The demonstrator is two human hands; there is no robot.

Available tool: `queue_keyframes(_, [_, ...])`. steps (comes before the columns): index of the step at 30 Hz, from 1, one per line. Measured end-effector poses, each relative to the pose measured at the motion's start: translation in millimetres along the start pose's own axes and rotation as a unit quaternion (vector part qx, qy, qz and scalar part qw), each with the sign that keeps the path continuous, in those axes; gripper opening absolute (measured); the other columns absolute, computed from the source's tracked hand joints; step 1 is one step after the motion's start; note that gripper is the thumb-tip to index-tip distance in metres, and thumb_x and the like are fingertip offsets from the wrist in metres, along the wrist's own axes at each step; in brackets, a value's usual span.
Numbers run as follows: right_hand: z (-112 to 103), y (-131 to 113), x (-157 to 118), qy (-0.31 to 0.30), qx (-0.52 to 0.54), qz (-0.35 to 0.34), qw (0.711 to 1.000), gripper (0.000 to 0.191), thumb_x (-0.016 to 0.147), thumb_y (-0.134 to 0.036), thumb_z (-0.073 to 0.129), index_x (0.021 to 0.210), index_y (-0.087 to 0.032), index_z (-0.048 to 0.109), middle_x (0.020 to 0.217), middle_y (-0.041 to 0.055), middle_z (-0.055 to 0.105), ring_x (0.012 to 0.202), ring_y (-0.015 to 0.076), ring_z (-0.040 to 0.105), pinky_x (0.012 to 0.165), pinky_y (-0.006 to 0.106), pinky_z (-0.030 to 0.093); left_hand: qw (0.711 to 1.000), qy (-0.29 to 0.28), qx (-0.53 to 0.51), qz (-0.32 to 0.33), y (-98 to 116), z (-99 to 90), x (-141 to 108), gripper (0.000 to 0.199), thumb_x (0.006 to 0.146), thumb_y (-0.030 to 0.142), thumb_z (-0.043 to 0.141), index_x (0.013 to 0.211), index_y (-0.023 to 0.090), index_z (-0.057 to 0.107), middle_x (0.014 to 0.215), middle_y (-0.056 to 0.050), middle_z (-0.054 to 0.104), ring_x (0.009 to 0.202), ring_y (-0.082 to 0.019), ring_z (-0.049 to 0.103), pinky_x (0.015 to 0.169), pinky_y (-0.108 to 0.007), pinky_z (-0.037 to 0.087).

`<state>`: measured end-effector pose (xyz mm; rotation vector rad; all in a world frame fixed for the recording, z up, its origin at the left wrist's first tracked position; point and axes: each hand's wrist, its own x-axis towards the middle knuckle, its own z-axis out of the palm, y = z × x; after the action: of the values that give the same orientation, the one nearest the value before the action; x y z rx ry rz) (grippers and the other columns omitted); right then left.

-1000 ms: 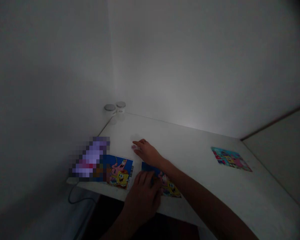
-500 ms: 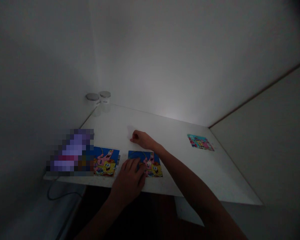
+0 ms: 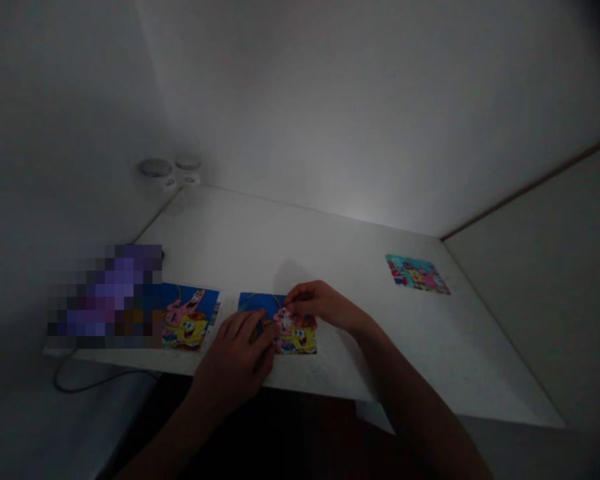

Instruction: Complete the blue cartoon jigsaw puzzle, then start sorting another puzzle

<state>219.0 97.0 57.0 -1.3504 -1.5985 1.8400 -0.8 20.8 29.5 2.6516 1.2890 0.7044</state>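
A small cartoon picture (image 3: 303, 341), blue with a pink starfish and a yellow sponge character, lies flat near the table's front edge. My left hand (image 3: 243, 347) rests on its left side, fingers stretched out and lying flat. At its upper right, my right hand (image 3: 310, 303) has thumb and fingertips pinched together on or just above the surface. Whatever that pinch holds, if anything, is too small or hidden to make out. Left of my left hand lies a matching picture (image 3: 187, 320) with a barcode along its right edge.
Another cartoon picture (image 3: 417, 273), mostly turquoise, lies at the right of the white table (image 3: 260, 227). Two lidded jars (image 3: 155, 168) stand at the back left corner. A blurred-out purple object (image 3: 113, 283) covers the left end, and a cable (image 3: 95, 387) hangs below it.
My right hand has come down from behind the picture onto its upper right part. My left hand stays on the picture. The whole view has shifted slightly.
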Motion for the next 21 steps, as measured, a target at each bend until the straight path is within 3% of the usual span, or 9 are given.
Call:
queue_keyframes(9, [-0.3, 3.2, -2.3, 0.000, 0.060, 0.009, 0.998, 0.012, 0.077, -0.024, 0.064, 0.085, -0.015, 0.062, 0.062, -0.0010, 0.063, 0.051, 0.0098, 0.059, 0.040, 0.018, 0.042, 1.000, 0.000, 0.016, 0.012, 0.2, 1.7, 5.6, 0.027, 0.089, 0.021, 0.051, 0.114, 0.021, 0.063, 0.120, -0.012, 0.058, 0.111, -0.029, 0.051, 0.092, -0.050, 0.046])
queue_keyframes(21, [3.2, 6.5, -4.2, -0.021, 0.040, -0.004, 0.999, 0.008, 0.079, -0.020, 0.060, 0.086, -0.016, 0.059, 0.067, -0.0017, 0.060, 0.055, 0.0094, 0.056, 0.045, 0.019, 0.041, 1.000, -0.002, 0.013, 0.010, 0.3, 0.8, 7.0, 0.028, 0.089, 0.021, 0.050, 0.114, 0.021, 0.062, 0.120, -0.012, 0.058, 0.113, -0.029, 0.050, 0.092, -0.049, 0.047])
